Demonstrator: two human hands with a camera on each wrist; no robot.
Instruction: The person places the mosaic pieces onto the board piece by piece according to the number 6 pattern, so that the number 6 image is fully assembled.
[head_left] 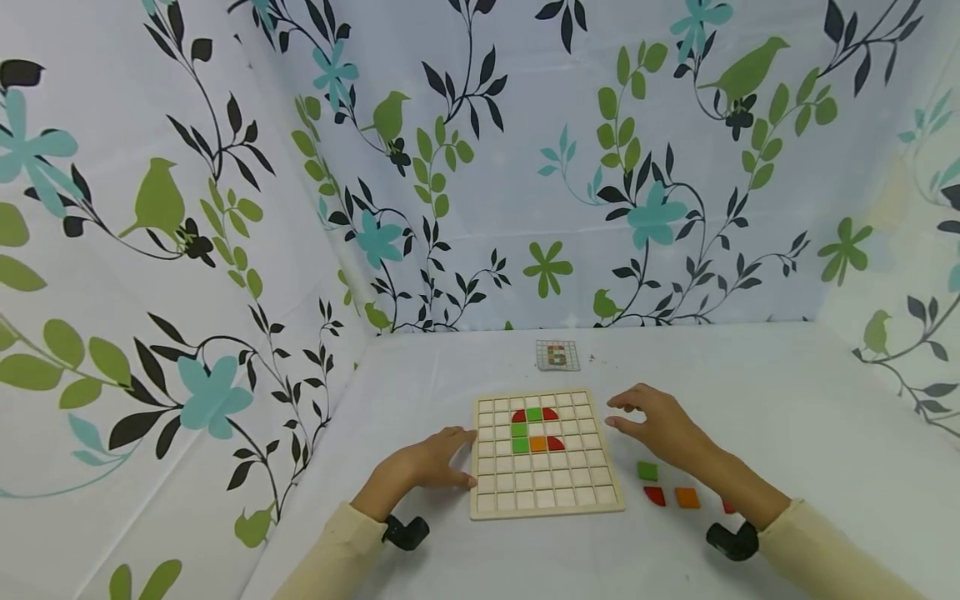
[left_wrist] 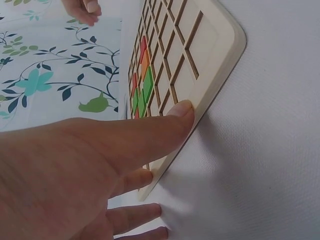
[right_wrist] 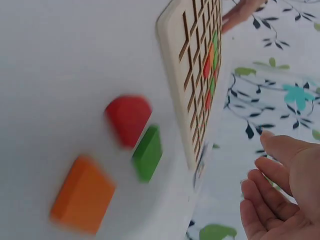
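Observation:
A square wooden grid board (head_left: 543, 479) lies flat on the white table. In its upper middle cells sit several colored pieces: red quarter-rounds, green squares such as this green square (head_left: 520, 445), and an orange square (head_left: 537, 443). My left hand (head_left: 431, 460) rests against the board's left edge, its thumb (left_wrist: 172, 117) touching the rim with fingers extended. Above the table, just off the board's right edge, my right hand (head_left: 663, 425) hovers with loosely bent fingers and nothing in its grasp.
Right of the board lie a loose green square (head_left: 647, 471), a red quarter-round (head_left: 655, 496) and an orange square (head_left: 687, 497). Another red piece (head_left: 728, 506) is partly hidden by my right wrist. Behind the board lies a small printed pattern card (head_left: 557, 356). A patterned curtain (head_left: 517, 225) surrounds the table.

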